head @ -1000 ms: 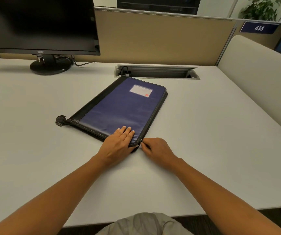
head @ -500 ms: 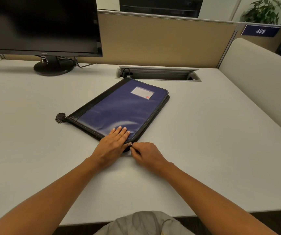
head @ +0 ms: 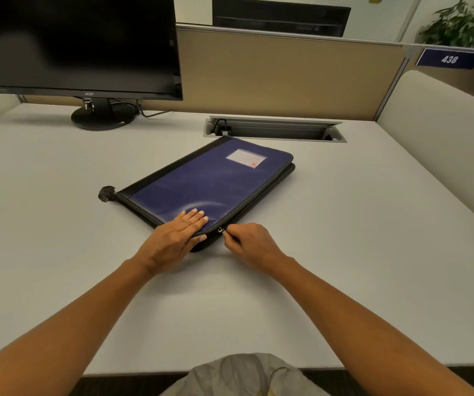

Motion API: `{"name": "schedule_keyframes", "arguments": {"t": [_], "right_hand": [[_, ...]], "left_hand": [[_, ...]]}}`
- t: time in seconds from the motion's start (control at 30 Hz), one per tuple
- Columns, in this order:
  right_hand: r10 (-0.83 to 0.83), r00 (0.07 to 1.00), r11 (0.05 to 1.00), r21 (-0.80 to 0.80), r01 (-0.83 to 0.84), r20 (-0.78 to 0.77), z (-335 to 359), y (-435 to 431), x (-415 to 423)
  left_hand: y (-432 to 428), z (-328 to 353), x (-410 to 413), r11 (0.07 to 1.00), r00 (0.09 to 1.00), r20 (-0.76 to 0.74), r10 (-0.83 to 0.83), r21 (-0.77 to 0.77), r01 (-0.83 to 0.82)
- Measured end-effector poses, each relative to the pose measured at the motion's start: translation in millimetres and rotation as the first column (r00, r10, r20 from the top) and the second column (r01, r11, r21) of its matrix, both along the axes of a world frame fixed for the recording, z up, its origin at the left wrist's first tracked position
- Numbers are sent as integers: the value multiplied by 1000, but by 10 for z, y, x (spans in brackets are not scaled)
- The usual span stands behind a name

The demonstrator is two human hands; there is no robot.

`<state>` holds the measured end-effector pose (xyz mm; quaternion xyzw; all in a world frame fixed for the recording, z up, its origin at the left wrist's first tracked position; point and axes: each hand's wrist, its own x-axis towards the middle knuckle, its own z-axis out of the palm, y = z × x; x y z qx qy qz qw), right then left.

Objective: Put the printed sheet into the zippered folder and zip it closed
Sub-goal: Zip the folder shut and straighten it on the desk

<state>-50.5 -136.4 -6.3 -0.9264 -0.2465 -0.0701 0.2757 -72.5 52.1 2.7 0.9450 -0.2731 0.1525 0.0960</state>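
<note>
1. Blue zippered folder [head: 210, 184] is lying flat on the white desk [head: 344, 252], long axis running diagonally from its near corner by the hands up and right toward the cable slot [head: 276, 130]; label [head: 246, 158] at the far end.
2. Left hand [head: 177, 238] is pressing flat, fingers spread, on the near corner.
3. Right hand [head: 251, 242] is sitting just right of that corner, fingers pinching the zipper pull [head: 221, 230].
4. Printed sheet is not showing; zipper along the right edge is hard to make out.
</note>
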Motion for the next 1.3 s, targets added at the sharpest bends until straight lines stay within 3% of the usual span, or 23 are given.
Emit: {"name": "schedule_keyframes", "arguments": {"t": [0.2, 0.4, 0.83, 1.3], "right_hand": [[63, 998, 996, 55, -63, 10, 24, 110, -36], [166, 986, 986, 21, -166, 34, 46, 281, -126], [-23, 999, 999, -40, 21, -37, 144, -112, 296], [-212, 977, 977, -21, 211, -11, 132, -628, 605]], "left_hand": [[120, 68, -22, 996, 995, -98, -26, -84, 18], [151, 60, -13, 994, 995, -79, -54, -96, 46], [354, 47, -41, 989, 996, -63, -66, -137, 57], [790, 60, -154, 974, 993, -115, -41, -225, 14]]}}
